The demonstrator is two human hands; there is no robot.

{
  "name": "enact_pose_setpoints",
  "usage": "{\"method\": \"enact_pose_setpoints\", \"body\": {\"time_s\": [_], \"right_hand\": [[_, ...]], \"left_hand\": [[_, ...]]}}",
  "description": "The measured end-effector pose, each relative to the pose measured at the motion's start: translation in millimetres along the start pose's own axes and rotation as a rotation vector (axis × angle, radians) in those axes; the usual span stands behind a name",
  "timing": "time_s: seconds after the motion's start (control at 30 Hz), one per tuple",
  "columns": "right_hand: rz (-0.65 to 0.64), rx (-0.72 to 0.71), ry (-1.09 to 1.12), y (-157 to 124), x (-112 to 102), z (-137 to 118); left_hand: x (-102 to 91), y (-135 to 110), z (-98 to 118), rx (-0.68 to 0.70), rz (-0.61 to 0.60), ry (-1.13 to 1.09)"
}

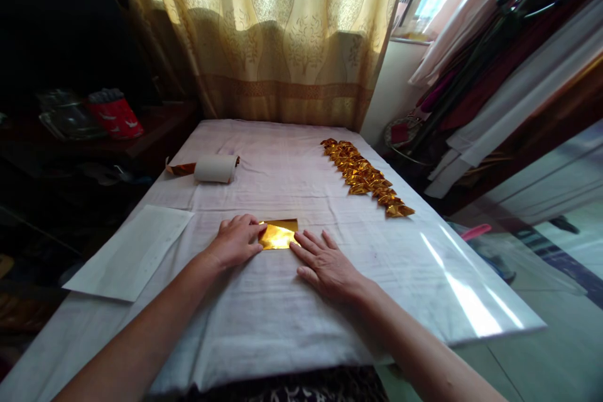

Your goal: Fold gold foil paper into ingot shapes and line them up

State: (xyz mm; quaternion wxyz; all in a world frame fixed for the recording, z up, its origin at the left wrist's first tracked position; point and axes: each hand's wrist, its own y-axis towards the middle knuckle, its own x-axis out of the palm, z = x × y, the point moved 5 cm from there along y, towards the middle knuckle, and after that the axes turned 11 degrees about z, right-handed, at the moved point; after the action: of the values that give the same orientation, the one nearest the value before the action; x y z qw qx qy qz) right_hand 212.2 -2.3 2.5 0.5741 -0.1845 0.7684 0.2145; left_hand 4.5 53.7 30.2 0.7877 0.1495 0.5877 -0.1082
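Note:
A shiny gold foil paper [279, 237] lies flat on the cloth-covered table, a rectangle with a darker strip along its far edge. At its left end my left hand [237, 239] has curled fingers on the paper, the index finger over the far corner and the thumb by the near one. My right hand [327, 264] rests flat with fingers spread, its fingertips touching the paper's right edge. Further back on the right, several folded gold foil pieces [360, 169] lie in overlapping rows.
A partly curled stack of pale-backed foil sheets [214, 169] lies at the back left. A white paper sheet [136, 251] lies nearer on the left. The white cloth [264, 326] is wrinkled. A curtain [282, 44] hangs behind; clothes [490, 75] hang at right.

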Motion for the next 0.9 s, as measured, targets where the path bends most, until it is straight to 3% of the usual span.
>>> {"method": "enact_pose_setpoints", "body": {"time_s": [0.13,0.27,0.4,0.57,0.9], "right_hand": [[0.028,0.013,-0.002,1,2,-4],[0.104,0.039,0.004,8,-4,-6],[0.232,0.047,0.006,20,-13,-8],[0.297,0.068,-0.007,31,-11,-3],[0.367,-0.097,-0.228,36,-1,-2]], "left_hand": [[-7.9,-16,26,0.097,0.195,0.072],[3.4,-22,49,0.253,0.177,0.098],[13.2,-12,49,0.275,0.146,0.182],[16.8,-8,46,0.32,0.117,0.214],[22.2,-9,54,0.32,0.106,0.234]]}}
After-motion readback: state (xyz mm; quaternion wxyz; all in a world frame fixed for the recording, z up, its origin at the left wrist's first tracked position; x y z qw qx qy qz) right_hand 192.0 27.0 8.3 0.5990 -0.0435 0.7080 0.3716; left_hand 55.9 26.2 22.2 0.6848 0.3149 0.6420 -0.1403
